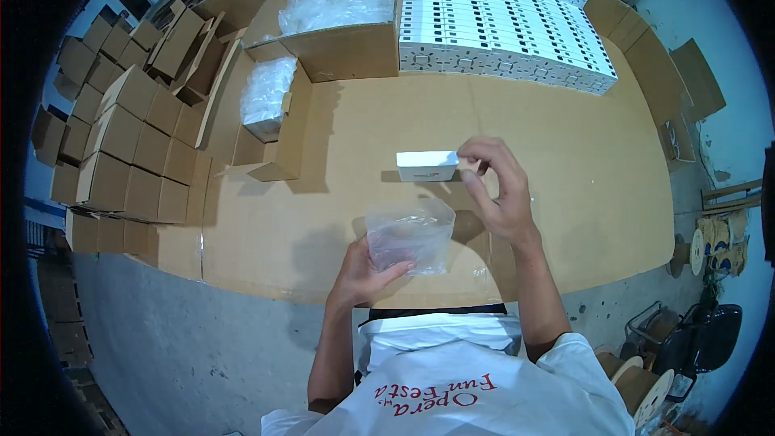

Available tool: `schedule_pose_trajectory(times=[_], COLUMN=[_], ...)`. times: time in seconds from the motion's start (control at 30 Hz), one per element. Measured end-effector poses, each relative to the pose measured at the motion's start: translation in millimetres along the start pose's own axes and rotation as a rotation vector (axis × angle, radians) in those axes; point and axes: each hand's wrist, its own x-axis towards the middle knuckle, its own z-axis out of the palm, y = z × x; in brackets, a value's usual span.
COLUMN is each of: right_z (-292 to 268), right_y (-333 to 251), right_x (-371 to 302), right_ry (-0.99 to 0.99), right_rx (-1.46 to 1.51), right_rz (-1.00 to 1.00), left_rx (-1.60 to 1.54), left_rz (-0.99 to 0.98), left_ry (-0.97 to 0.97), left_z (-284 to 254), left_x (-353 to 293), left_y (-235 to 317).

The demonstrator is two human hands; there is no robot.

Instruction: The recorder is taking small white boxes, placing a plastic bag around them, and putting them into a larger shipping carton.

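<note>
A clear plastic bag (410, 234) is in my left hand (363, 274), pinched at its lower left with the thumb lying across the front. The bag looks flat, with nothing that I can make out inside. Beyond it, a small white box (426, 166) stands on the cardboard-covered table. My right hand (502, 190) hovers at the box's right end, thumb and forefinger apart. The fingertips are very close to the box; whether they touch it I cannot tell.
Several stacked white boxes (500, 28) fill the far right of the table (565, 186). A large carton (355, 52) at the back holds plastic bags; a narrow open carton (278, 149) holds a plastic-wrapped bundle. Brown boxes (133, 145) are piled at the left.
</note>
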Motion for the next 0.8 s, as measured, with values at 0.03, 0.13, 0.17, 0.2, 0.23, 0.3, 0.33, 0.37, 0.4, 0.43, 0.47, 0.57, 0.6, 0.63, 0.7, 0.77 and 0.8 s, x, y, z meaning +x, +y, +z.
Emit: schedule_pose_trajectory(times=[0.03,0.13,0.17,0.2,0.23,0.3,0.33,0.37,0.4,0.43,0.47,0.57,0.6,0.63,0.7,0.77,0.8], right_z=[3.7,6.8,8.0,9.5,11.0,12.9,13.6,14.2,14.9,15.7,16.2,17.5,17.5,17.8,19.6,21.6,23.0], right_y=[-0.6,7.7,12.2,15.3,18.0,20.5,20.9,21.3,22.6,23.9,24.7,22.8,23.4,25.1,27.5,28.2,26.0], right_x=[4.7,12.0,12.4,11.7,10.7,10.1,10.2,10.3,10.4,10.6,10.7,9.2,8.7,8.0,7.0,6.3,6.3], right_ry=[0.046,0.052,0.012,0.012,0.004,-0.003,-0.005,-0.008,-0.008,0.002,0.012,0.016,0.015,0.031,0.047,0.172,0.17], right_rx=[-0.164,-0.395,-0.463,-0.462,-0.447,-0.431,-0.426,-0.422,-0.421,-0.385,-0.35,-0.249,-0.249,-0.237,-0.225,-0.024,-0.023], right_rz=[-0.073,-0.183,-0.219,-0.219,-0.2,-0.182,-0.17,-0.159,-0.159,-0.154,-0.149,-0.096,-0.097,-0.072,-0.047,-0.016,-0.017], left_rx=[0.004,-0.032,-0.071,-0.071,-0.043,-0.013,0.001,0.014,0.014,0.004,-0.007,0.048,0.048,0.075,0.103,0.086,0.085], left_rz=[0.013,0.021,0.014,0.014,0.022,0.031,0.025,0.019,0.018,0.02,0.022,-0.005,-0.004,-0.013,-0.021,-0.017,-0.017], left_ry=[0.004,0.009,0.008,0.009,0.003,-0.002,0.004,0.01,0.011,0.014,0.017,0.02,0.021,0.027,0.035,0.026,0.028], left_z=[-0.1,0.7,1.0,0.5,-0.1,-1.0,-1.2,-1.4,-1.4,-1.2,-1.3,-3.7,-4.5,-5.4,-7.0,-8.2,-8.4], left_x=[0.3,0.1,0.0,0.4,0.8,1.0,0.9,0.8,0.8,0.4,-0.1,-1.6,-1.5,-1.4,-1.3,-1.1,-1.2], left_y=[-0.3,-1.0,-1.1,-0.1,1.7,4.5,5.6,6.4,6.4,6.2,5.8,1.8,1.5,1.4,0.5,-1.0,-2.0])
